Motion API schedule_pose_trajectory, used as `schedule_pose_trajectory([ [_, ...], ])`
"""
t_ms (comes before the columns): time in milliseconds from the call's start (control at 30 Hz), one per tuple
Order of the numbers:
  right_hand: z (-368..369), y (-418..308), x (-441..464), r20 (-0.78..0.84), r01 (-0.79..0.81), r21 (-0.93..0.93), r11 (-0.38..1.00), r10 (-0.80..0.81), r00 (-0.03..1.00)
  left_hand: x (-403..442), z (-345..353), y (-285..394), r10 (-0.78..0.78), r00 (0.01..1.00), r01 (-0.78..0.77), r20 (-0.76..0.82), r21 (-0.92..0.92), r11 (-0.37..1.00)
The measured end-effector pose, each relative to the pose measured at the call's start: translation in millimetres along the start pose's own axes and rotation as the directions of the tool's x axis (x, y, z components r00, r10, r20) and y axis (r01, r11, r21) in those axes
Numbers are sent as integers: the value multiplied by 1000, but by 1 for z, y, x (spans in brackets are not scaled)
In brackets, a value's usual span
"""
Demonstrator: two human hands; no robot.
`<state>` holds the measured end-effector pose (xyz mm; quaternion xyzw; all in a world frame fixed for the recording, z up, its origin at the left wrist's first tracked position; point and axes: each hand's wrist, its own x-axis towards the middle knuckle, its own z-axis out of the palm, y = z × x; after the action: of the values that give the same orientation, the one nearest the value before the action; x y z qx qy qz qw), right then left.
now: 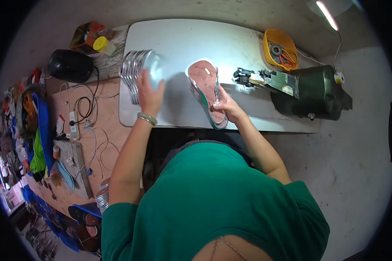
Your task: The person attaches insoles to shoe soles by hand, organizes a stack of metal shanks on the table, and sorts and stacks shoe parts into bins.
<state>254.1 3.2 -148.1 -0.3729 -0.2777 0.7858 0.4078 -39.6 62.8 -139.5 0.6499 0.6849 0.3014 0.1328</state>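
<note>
My right hand (229, 107) grips a bundle of shoe soles (203, 78) from its right side, thumb across the top one. The top sole is brownish pink with faint print, a small pale mark and a shiny silver rim. Green and silver edges show below it. My left hand (150, 95) is beside a row of silver-edged soles (134, 71) at the table's left end, its thumb and fingers apart. Its fingertips are blurred, and a pale, smeared shape lies just beyond them; I cannot make out what it is.
On the white table (178, 39), a dark green machine (311, 93) with a black clamp-like end stands at right. Behind it is a yellow basket (279, 37) of tools. A black rounded device (70, 66), cables and a power strip (73, 124) lie at left.
</note>
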Motion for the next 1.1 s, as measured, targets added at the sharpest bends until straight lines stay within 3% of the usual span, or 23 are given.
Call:
schedule_pose_trajectory([
  [33, -6, 5, -9, -15, 1, 7, 1000, -1, 1000, -12, 5, 13, 43, 994, -21, 100, -211, 977],
  [100, -14, 15, -22, -169, 37, -131, 991, -59, 984, -46, 36, 39, -82, 917, 305, 390, -554, 775],
  [133, -17, 17, -27, -238, 49, -205, 978, -99, 966, -58, 45, 49, -75, 915, 303, 397, -554, 775],
  [167, -14, 18, -33, -254, 52, -199, 979, -102, 962, -69, 51, 61, -80, 858, 442, 508, -648, 620],
  [200, -5, 14, -38, -265, 70, -480, 875, -220, 939, -76, 55, 68, -58, 788, 572, 613, -694, 438],
  [267, 16, 7, -45, -180, 29, -894, 448, -418, 890, -79, 56, 76, -61, 779, 579, 624, -680, 449],
  [300, 26, 5, -47, -188, 25, -892, 451, -420, 888, -79, 55, 78, -77, 781, 580, 620, -672, 460],
  [400, 55, -2, -48, -155, -178, -984, 3, -501, 851, -76, 47, 77, -79, 780, 574, 621, -660, 485],
  [567, 60, -13, -57, -121, -155, -988, -21, -522, 844, -72, 30, 79, -47, 774, 573, 632, -666, 478],
  [633, 58, -16, -58, -69, 6, -993, 120, -613, 787, -63, 17, 96, -36, 775, 571, 631, -675, 467],
  [700, 63, -19, -60, -47, 96, -979, 180, -655, 754, -55, 4, 123, -13, 813, 576, 582, -802, 158],
  [733, 72, -21, -61, -113, 121, -936, 331, -608, 786, -53, -5, 135, -12, 832, 555, 555, -832, -4],
  [800, 89, -25, -62, -217, 147, -784, 603, -489, 845, -47, -20, 160, 14, 811, 585, 585, -809, -55],
  [867, 95, -25, -64, -228, 138, -800, 584, -507, 831, -43, -28, 179, 89, 757, 653, 648, -741, -156],
  [900, 97, -24, -65, -242, 123, -813, 569, -522, 818, -43, -29, 183, 97, 754, 656, 649, -739, -154],
  [1000, 96, -24, -67, -284, 76, -840, 537, -556, 781, -44, -28, 190, 184, 831, 487, 525, -846, 216],
  [1033, 94, -25, -68, -299, 47, -858, 511, -572, 764, -45, -27, 193, 194, 822, 495, 535, -841, 219],
  [1100, 89, -22, -71, -327, 10, -869, 495, -588, 739, -46, -25, 196, 150, 829, 417, 539, -774, 476],
])
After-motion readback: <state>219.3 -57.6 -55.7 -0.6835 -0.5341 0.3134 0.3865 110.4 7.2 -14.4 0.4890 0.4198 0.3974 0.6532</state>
